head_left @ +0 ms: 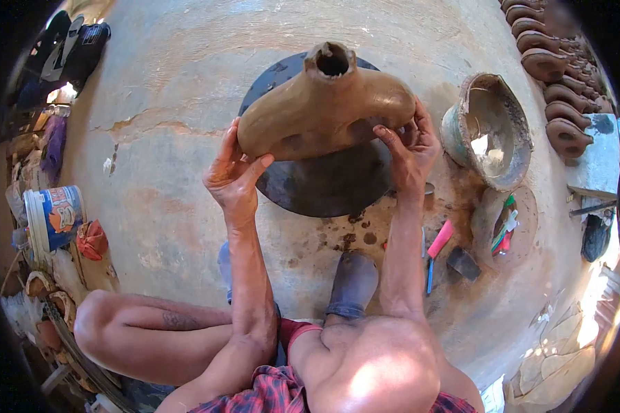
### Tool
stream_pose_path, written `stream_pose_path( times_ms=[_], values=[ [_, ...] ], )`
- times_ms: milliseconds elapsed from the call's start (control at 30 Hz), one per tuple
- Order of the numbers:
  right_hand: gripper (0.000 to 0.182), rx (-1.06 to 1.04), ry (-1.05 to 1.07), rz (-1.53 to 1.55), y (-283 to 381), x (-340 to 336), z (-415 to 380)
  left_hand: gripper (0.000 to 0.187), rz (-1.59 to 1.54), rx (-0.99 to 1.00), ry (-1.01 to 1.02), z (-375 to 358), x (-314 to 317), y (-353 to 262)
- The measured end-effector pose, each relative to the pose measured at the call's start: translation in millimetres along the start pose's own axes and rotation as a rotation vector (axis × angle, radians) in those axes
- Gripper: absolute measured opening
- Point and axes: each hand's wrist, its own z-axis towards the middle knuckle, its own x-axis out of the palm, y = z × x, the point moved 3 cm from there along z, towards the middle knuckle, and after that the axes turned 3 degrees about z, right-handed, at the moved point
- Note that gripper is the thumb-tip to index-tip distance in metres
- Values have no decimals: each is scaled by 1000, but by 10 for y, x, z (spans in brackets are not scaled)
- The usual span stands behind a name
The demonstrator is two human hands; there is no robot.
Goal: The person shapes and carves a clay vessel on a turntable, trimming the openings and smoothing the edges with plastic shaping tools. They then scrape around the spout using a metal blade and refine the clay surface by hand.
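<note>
Between my two hands is a brown wet-looking clay vessel (324, 113), a wide curved body with a short open neck at its top and dark hollows on the side facing me. My left hand (238, 168) grips its left end, thumb on the lower edge and fingers behind. On the right end, my right hand (413, 141) has its thumb pressed at a hollow and its fingers round the outside. Behind and below the vessel lies a dark round wheel disc (324, 186), partly hidden by it.
A rough basin (455, 131) with something wet inside stands to the right. Near it lie a pink-handled tool (439, 239), a dark block (463, 264) and a shallow dish (527, 227) of small tools. Clay pieces (544, 65) line the far right; a printed bucket (56, 217) stands left.
</note>
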Motion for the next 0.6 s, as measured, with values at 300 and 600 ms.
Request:
stream_pose_path(
  times_ms=[300,600],
  values=[
    [80,-37,21,-93,-92,-128,-122,83,-28,62,68,-207,-115,210],
    [83,-2,145,-237,47,-245,-101,85,-15,17,32,-134,-9,39]
  ],
)
